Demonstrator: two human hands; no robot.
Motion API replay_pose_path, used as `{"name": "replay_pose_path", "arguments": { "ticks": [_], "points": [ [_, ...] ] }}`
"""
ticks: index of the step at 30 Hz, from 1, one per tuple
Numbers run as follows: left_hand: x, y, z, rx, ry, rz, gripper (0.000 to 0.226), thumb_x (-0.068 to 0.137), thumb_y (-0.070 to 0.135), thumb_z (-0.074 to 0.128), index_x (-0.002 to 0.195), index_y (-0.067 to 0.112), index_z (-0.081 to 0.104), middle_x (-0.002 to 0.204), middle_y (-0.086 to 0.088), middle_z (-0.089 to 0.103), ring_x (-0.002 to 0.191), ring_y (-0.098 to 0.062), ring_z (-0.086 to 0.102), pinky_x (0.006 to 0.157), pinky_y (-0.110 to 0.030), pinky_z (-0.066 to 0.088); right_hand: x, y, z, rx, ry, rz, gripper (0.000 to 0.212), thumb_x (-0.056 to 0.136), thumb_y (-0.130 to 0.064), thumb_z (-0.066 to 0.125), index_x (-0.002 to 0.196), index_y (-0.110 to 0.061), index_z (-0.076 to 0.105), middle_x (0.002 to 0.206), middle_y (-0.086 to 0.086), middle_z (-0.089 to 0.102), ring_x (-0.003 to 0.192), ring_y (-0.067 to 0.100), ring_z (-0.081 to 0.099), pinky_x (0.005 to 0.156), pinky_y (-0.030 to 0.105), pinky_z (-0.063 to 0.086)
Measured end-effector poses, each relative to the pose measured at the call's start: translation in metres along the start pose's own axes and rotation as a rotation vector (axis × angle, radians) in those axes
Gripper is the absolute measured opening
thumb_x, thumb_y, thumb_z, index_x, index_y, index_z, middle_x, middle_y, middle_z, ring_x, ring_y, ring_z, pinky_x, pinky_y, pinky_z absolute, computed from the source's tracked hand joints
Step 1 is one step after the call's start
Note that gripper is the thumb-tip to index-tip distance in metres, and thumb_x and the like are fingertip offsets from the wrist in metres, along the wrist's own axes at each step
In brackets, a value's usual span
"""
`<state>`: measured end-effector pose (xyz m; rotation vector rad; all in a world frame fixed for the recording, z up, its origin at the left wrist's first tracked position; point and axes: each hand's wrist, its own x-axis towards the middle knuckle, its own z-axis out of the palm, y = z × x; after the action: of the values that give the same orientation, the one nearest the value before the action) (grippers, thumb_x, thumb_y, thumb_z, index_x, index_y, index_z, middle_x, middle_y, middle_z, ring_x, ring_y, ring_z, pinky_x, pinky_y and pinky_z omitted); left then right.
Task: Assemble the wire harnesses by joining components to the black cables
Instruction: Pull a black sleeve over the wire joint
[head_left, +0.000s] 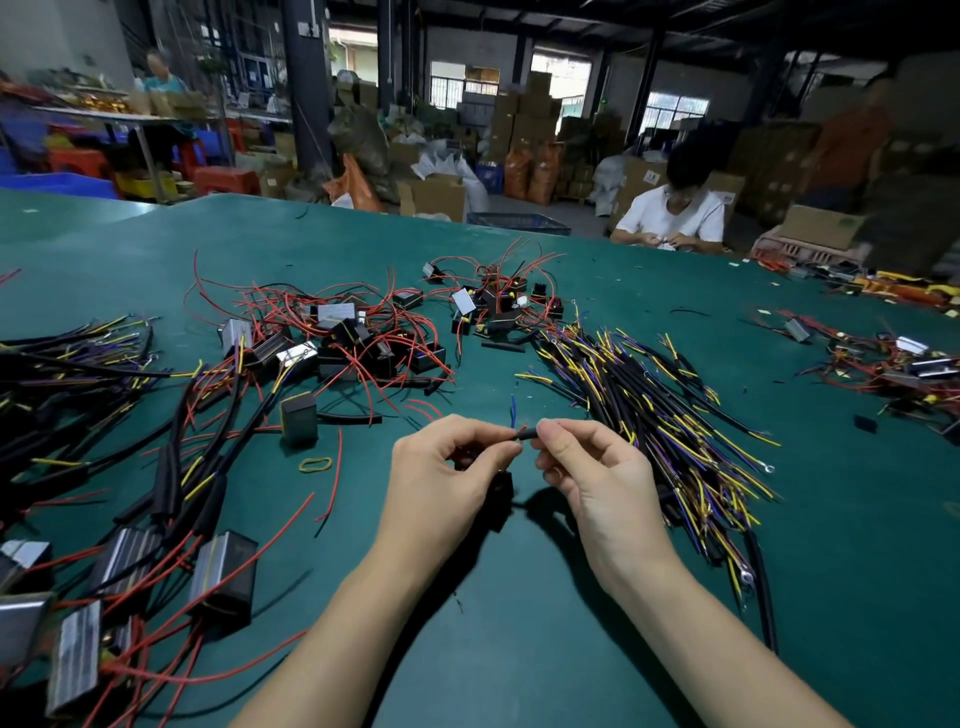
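Note:
My left hand (441, 467) pinches thin wire ends, with a small black box component (501, 493) hanging just below its fingers. My right hand (587, 467) pinches a short black sleeve (527, 434) at the end of a black cable. The two hands meet above the green table (519, 597). A blue wire end (513, 408) and a red tip stick up between the fingertips. A pile of black cables with yellow and purple leads (660, 410) lies to the right.
Black box components with red wires (353, 332) lie heaped beyond my hands. Joined harnesses with boxes (156, 519) cover the left side. A yellow rubber band (315, 464) lies on the table. A person in white (675, 213) works at the far edge.

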<state>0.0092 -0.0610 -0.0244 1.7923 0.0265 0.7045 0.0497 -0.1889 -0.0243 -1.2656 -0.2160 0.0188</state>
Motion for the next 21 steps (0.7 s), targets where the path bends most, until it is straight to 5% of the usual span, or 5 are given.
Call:
{"name": "replay_pose_path", "arguments": {
  "ticks": [8, 13, 21],
  "points": [
    [-0.001, 0.000, 0.000, -0.033, 0.008, -0.066, 0.010, 0.075, 0.011, 0.078, 0.074, 0.020, 0.076, 0.065, 0.004, 0.071, 0.058, -0.011, 0.062, 0.060, -0.025, 0.050, 0.007, -0.009, -0.005, -0.157, -0.099, -0.043, 0.012, 0.087, -0.010, 0.065, 0.076, -0.008, 0.069, 0.069, 0.005, 0.069, 0.058, 0.010, 0.058, 0.054, 0.018, 0.044],
    [0.000, -0.001, 0.000, -0.052, 0.023, -0.100, 0.016, 0.073, 0.010, 0.079, 0.074, 0.019, 0.066, 0.064, 0.002, 0.071, 0.062, -0.022, 0.068, 0.055, -0.031, 0.053, 0.008, -0.012, -0.002, -0.253, -0.147, -0.088, 0.010, 0.087, -0.008, 0.065, 0.078, -0.006, 0.069, 0.066, 0.003, 0.069, 0.055, 0.009, 0.057, 0.052, 0.017, 0.043],
    [-0.002, 0.003, -0.001, 0.006, -0.057, -0.015, 0.015, 0.072, 0.005, 0.080, 0.071, 0.015, 0.068, 0.066, 0.006, 0.070, 0.062, -0.009, 0.066, 0.061, -0.020, 0.053, 0.009, -0.017, -0.004, -0.428, -0.244, -0.105, 0.013, 0.086, -0.010, 0.067, 0.074, -0.013, 0.068, 0.056, -0.008, 0.065, 0.050, 0.003, 0.056, 0.053, 0.013, 0.042]
  ]
}}
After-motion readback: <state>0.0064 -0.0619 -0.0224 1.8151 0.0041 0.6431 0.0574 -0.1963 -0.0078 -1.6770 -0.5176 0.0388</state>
